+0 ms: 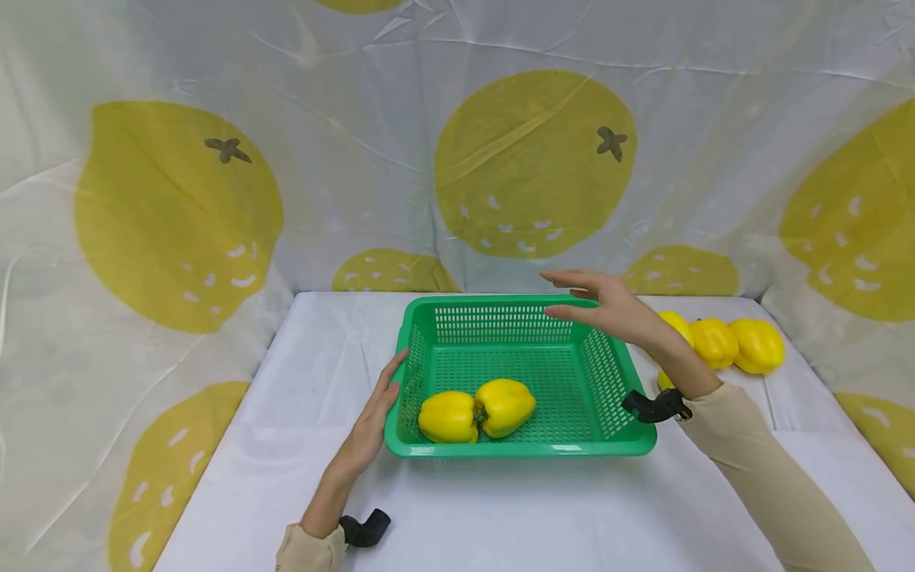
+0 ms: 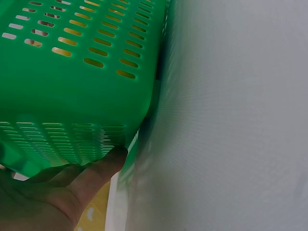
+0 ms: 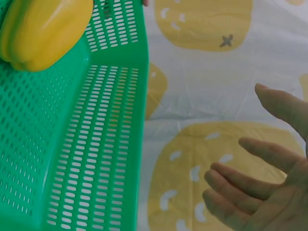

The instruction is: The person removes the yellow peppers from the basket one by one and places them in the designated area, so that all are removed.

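The green basket [image 1: 520,450] holds 2 yellow bell peppers [image 1: 506,407].

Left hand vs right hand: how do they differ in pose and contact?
Contact: the left hand touches the outer left side of the green plastic basket; the right hand is raised near its far right corner, clear of it.
Direction: the left hand's fingers point away from the wearer; the right hand's point left.
Shared: both are bare, each with a black wrist device and beige sleeve.
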{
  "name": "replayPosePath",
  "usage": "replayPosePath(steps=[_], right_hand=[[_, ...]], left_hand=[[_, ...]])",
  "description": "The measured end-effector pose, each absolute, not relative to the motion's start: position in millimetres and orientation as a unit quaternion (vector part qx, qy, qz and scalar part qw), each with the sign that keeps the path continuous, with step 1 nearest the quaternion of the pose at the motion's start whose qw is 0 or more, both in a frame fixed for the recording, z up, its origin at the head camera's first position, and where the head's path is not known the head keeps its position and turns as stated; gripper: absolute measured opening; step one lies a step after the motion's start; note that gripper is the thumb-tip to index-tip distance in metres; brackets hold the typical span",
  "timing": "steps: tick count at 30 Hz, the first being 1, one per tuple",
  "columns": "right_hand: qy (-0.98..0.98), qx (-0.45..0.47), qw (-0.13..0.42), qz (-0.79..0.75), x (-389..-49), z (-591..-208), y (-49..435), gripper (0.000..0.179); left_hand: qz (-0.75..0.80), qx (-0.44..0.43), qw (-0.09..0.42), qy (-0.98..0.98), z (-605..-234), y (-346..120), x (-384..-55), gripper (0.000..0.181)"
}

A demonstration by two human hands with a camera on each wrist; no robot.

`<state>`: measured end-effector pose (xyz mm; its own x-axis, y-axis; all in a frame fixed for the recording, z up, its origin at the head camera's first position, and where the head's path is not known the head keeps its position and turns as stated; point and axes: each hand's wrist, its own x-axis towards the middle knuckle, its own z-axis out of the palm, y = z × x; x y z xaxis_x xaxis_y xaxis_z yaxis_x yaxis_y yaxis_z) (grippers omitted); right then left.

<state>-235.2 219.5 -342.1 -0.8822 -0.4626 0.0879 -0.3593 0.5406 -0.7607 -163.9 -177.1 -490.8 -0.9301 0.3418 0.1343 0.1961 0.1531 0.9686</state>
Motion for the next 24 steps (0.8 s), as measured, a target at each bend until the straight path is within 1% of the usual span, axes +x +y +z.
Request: replayPosePath(steps=[7, 14, 24], right_hand=[[0.86, -0.258, 0.098, -0.43, -245, -351, 203, 0.059], [0.846, -0.275, 0.127, -0.438, -249, -365, 188, 0.062], [0.844, -0.275, 0.165, -0.429, -256, -386, 173, 0.063]], left_hand=[[0.627, 0.181, 0.06, 0.756, -490, -177, -164, 0.05], [0.626, 0.179, 0.062, 0.756, -489, -177, -163, 0.05], [0.624, 0.185, 0.053, 0.757, -491, -177, -164, 0.05]])
